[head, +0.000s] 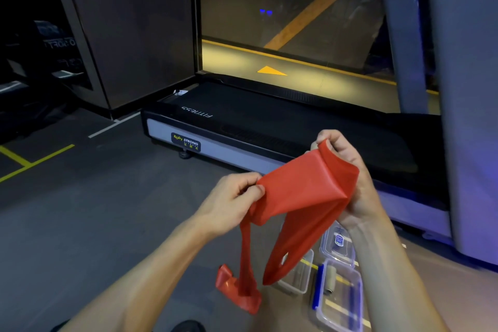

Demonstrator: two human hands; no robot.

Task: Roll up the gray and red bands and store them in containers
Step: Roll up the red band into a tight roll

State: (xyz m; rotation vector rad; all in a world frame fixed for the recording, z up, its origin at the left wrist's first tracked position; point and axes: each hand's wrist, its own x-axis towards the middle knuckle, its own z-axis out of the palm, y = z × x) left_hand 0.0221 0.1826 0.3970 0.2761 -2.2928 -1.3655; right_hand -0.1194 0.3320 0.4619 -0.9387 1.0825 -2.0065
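I hold the red band (299, 191) up between both hands above the floor. My left hand (229, 202) pinches one corner of its top edge and my right hand (347, 178) grips the other end, fingers curled round the fabric. The band's long tail hangs down in strips and bunches on the floor. Below it sit clear plastic containers: an open one (299, 277) and another with blue clips (342, 296) that holds a rolled gray band (331, 279).
A treadmill base (215, 143) labelled Body Strong lies ahead, its upright post (469, 116) at right. A clear lid (338, 242) lies by the containers. Yellow and white lines mark the gray floor (80, 210). A dark wall panel stands at left.
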